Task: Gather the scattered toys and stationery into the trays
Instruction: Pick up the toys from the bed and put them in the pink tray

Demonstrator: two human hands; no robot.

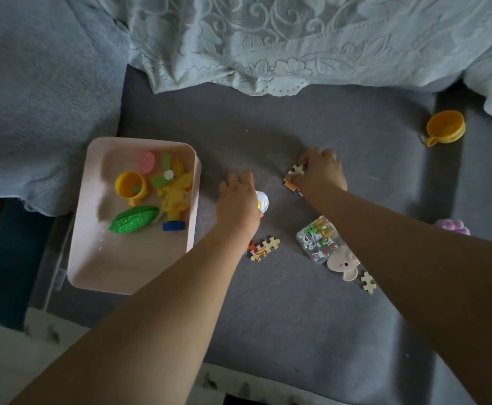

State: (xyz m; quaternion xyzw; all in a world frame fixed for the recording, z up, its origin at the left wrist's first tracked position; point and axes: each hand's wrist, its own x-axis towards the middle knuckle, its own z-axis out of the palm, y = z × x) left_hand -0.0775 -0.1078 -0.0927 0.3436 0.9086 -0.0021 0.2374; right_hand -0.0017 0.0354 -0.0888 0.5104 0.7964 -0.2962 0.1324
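Note:
A pink tray (pixel 98 258) lies at the left of the grey mat, holding a yellow cup (pixel 129 185), a green leaf-shaped toy (pixel 133 219), a yellow toy and a small fan. My left hand (pixel 238 200) covers a white and yellow toy (pixel 262 201), fingers curled over it. My right hand (pixel 320 171) pinches puzzle pieces (pixel 294 178) on the mat. More puzzle pieces (pixel 263 248) lie under my left forearm. A clear box of small coloured bits (pixel 320 239) and a pink bunny-shaped item (pixel 345 266) lie by my right forearm, with one loose puzzle piece (pixel 368 282).
A second yellow cup (pixel 444 127) stands at the far right of the mat. A purple toy (pixel 452 226) peeks out behind my right arm. A lace cloth (pixel 268 39) and blue blanket (pixel 34 97) border the mat's far side and left.

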